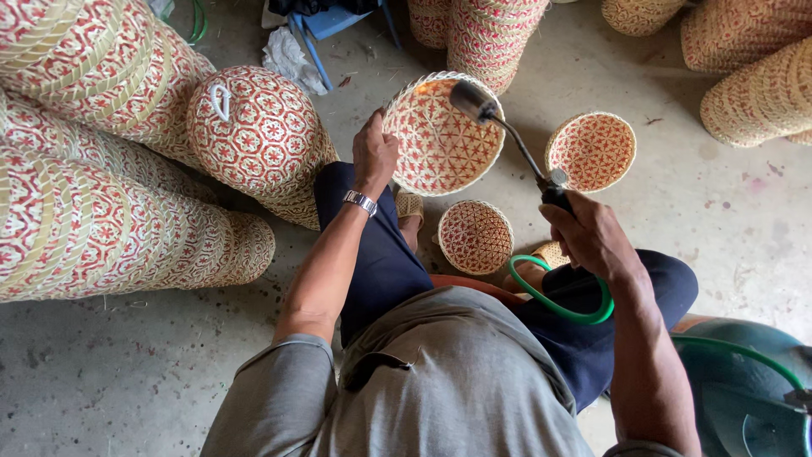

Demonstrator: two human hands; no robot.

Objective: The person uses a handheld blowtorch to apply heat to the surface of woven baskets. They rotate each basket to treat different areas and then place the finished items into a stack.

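Left hand (pixel 375 152) has its fingers curled tight over the rim of a round woven basket (pixel 441 135), red and natural pattern, tipped up so the inside faces the camera. Right hand (pixel 592 237) is wrapped shut around the handle of a gas torch (pixel 507 140), nozzle right over the basket's top edge, green hose (pixel 562 306) looping off below. Two smaller baskets (pixel 475 237) (pixel 590 151) sit on the concrete floor (pixel 127 372) nearby, with tall basket stacks (pixel 110 169) on the left.
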